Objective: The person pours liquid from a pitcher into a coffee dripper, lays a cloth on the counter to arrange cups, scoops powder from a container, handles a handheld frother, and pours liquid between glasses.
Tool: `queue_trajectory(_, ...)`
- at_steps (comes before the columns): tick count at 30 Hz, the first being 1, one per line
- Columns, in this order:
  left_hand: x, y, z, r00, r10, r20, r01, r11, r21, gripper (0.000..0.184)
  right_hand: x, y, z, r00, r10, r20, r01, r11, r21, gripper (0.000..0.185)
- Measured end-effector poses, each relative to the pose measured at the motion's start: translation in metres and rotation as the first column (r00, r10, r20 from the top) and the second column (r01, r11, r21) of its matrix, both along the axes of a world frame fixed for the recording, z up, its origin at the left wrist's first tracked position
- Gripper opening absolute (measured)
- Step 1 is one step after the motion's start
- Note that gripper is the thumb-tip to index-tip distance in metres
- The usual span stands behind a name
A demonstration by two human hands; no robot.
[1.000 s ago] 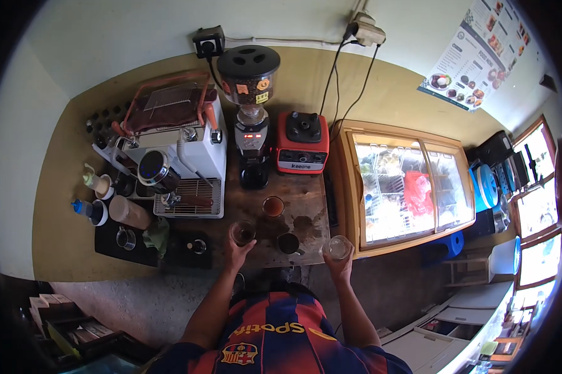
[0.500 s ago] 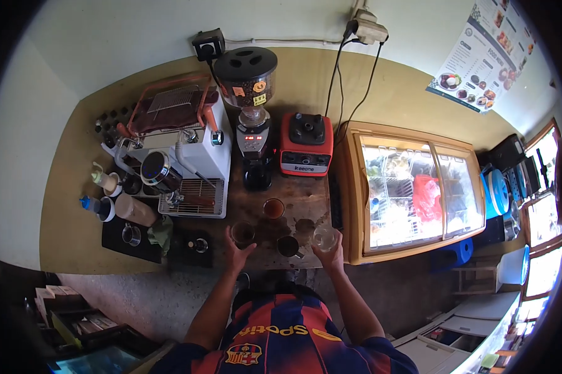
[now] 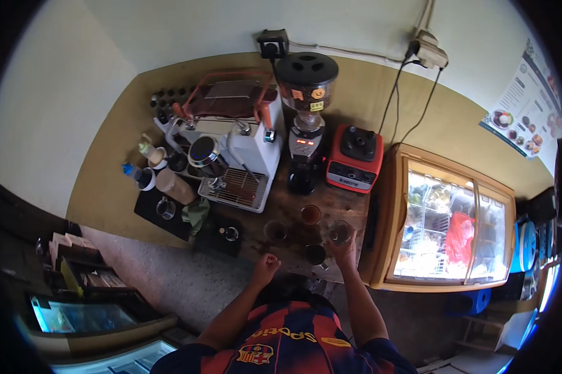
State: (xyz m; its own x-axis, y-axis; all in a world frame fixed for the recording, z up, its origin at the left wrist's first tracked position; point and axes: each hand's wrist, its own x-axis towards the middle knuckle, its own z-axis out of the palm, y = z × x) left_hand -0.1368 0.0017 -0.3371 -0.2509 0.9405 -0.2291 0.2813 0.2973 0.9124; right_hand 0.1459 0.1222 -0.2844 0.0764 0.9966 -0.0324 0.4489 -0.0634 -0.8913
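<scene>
My right hand (image 3: 344, 252) is closed around a clear glass (image 3: 339, 232) at the right of the wooden counter. My left hand (image 3: 268, 268) is apart from everything at the counter's front edge, its fingers curled in with nothing visible in them. Just beyond it stands a glass with dark contents (image 3: 275, 231). A glass of reddish-brown drink (image 3: 310, 215) is between and behind the other two. Close to my right hand sits a small metal pitcher (image 3: 315, 254), dark inside, its handle toward me.
An espresso machine (image 3: 263, 143) and a coffee grinder (image 3: 306, 134) stand at the back, beside a red blender base (image 3: 354, 159). A wood-framed display case (image 3: 387, 249) borders the counter's right. At left are a dark mat (image 3: 150, 215), bottles, and a green cloth (image 3: 196, 214).
My left hand has let go of the dark-looking glass and drawn back toward me. My right hand still holds the clear glass. The whole view has turned and shifted.
</scene>
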Motion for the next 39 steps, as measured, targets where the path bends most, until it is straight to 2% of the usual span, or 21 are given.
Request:
queue_trajectory(1, -0.006, 0.005, 0.011, 0.998, 0.032, -0.046, -0.031, 1.000, 0.003, 0.023, 0.000, -0.003, 0.006, 1.000, -0.001, 0.010, 0.001, 1.000, -0.003, 0.084)
queue_trajectory(4, -0.035, 0.021, 0.052, 0.960, 0.216, -0.178, -0.171, 0.957, 0.235, 0.023, -0.001, -0.020, 0.019, 0.999, -0.031, 0.013, 0.031, 0.999, 0.015, 0.081)
queue_trajectory(5, -0.046, 0.024, 0.063, 0.948, 0.233, -0.219, -0.177, 0.953, 0.247, 0.024, 0.002, -0.028, 0.018, 0.998, -0.064, 0.028, 0.063, 0.997, 0.040, 0.080)
queue_trajectory(7, -0.070, 0.034, 0.082, 0.920, 0.264, -0.289, -0.182, 0.942, 0.281, 0.029, 0.019, -0.049, -0.039, 0.997, -0.072, 0.005, 0.071, 0.995, 0.071, 0.074)
queue_trajectory(8, -0.077, 0.040, 0.089, 0.913, 0.298, -0.278, -0.188, 0.913, 0.361, 0.031, 0.024, -0.059, -0.055, 0.996, -0.084, -0.002, 0.084, 0.995, 0.059, 0.071)
queue_trajectory(10, -0.087, 0.052, 0.101, 0.902, 0.358, -0.241, -0.196, 0.838, 0.510, 0.037, 0.027, -0.084, -0.042, 0.999, 0.025, 0.022, -0.024, 1.000, -0.015, 0.073)
queue_trajectory(13, -0.092, 0.066, 0.127, 0.950, 0.298, -0.091, -0.199, 0.807, 0.556, 0.043, 0.009, -0.113, -0.020, 0.996, 0.093, 0.004, -0.093, 0.995, -0.028, 0.078)
queue_trajectory(14, -0.092, 0.070, 0.138, 0.956, 0.279, -0.089, -0.178, 0.796, 0.578, 0.041, 0.002, -0.118, -0.018, 0.995, 0.100, -0.010, -0.100, 0.995, -0.014, 0.079)
queue_trajectory(17, -0.094, 0.094, 0.183, 0.933, 0.318, -0.169, -0.138, 0.749, 0.648, 0.035, -0.017, -0.121, -0.016, 0.991, 0.100, -0.085, -0.110, 0.985, -0.133, 0.083)
queue_trajectory(18, -0.105, 0.104, 0.190, 0.934, 0.288, -0.212, -0.086, 0.756, 0.649, 0.025, -0.020, -0.121, -0.024, 0.983, 0.139, 0.120, -0.140, 0.990, -0.002, 0.088)
queue_trajectory(21, -0.120, 0.147, 0.249, 0.869, 0.383, -0.312, 0.041, 0.574, 0.818, 0.016, -0.029, -0.123, 0.039, 0.951, 0.017, 0.309, -0.033, 0.998, 0.047, 0.069)
queue_trajectory(24, -0.160, 0.194, 0.294, 0.862, 0.142, -0.486, 0.262, 0.696, 0.669, 0.013, -0.004, -0.110, 0.082, 0.979, 0.183, 0.087, -0.140, 0.919, -0.368, 0.041)
queue_trajectory(27, -0.187, 0.249, 0.319, 0.856, 0.000, -0.517, 0.357, 0.723, 0.591, 0.019, -0.031, -0.067, 0.199, 0.967, 0.241, 0.081, -0.224, 0.958, -0.177, 0.026)
queue_trajectory(29, -0.203, 0.288, 0.328, 0.749, -0.083, -0.658, 0.510, 0.705, 0.492, 0.024, -0.065, -0.025, 0.244, 0.959, 0.265, 0.101, -0.267, 0.964, 0.002, 0.026)
queue_trajectory(31, -0.213, 0.322, 0.324, 0.646, -0.155, -0.747, 0.621, 0.677, 0.396, 0.028, -0.125, 0.017, 0.317, 0.941, 0.271, 0.202, -0.301, 0.944, 0.137, 0.027)
queue_trajectory(33, -0.221, 0.356, 0.312, 0.564, -0.218, -0.797, 0.693, 0.649, 0.313, 0.032, -0.180, 0.078, 0.344, 0.866, 0.319, 0.385, -0.458, 0.815, 0.355, 0.032)
queue_trajectory(34, -0.224, 0.373, 0.301, 0.504, -0.178, -0.845, 0.730, 0.611, 0.306, 0.032, -0.208, 0.111, 0.353, 0.851, 0.312, 0.422, -0.491, 0.758, 0.430, 0.036)
queue_trajectory(35, -0.224, 0.380, 0.301, 0.456, -0.184, -0.871, 0.732, 0.635, 0.249, 0.030, -0.235, 0.145, 0.359, 0.836, 0.302, 0.459, -0.523, 0.693, 0.497, 0.040)
queue_trajectory(38, -0.223, 0.398, 0.297, 0.304, -0.184, -0.935, 0.731, 0.674, 0.105, 0.026, -0.293, 0.241, 0.347, 0.707, 0.163, 0.689, -0.598, 0.657, 0.458, 0.049)
queue_trajectory(39, -0.224, 0.403, 0.295, 0.314, -0.184, -0.931, 0.738, 0.665, 0.117, 0.023, -0.307, 0.269, 0.335, 0.635, 0.100, 0.766, -0.620, 0.657, 0.428, 0.054)
